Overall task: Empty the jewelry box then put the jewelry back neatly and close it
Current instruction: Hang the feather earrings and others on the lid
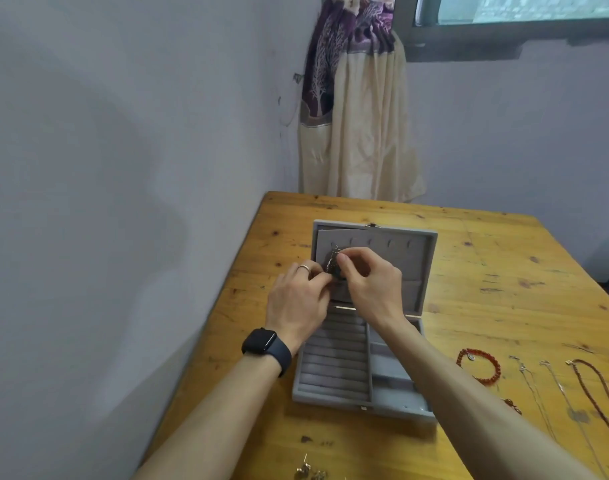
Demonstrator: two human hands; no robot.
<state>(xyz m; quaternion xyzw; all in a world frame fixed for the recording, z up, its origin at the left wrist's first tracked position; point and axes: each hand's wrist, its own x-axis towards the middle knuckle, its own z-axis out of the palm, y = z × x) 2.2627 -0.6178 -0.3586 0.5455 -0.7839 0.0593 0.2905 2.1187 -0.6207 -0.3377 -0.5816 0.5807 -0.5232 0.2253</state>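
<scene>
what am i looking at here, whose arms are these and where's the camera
No machine: these are a person's bare arms, filmed by one camera on their head, looking down. The left hand and right hand both pinch a dark jewelry piece in front of the raised lid of an open grey jewelry box on a wooden table. To its right lie a red bead bracelet and thin chains.

box (334,368) ctr of table (504,271) | bracelet (497,368) + necklaces (522,368) R of box | earrings (310,472) near edge
</scene>
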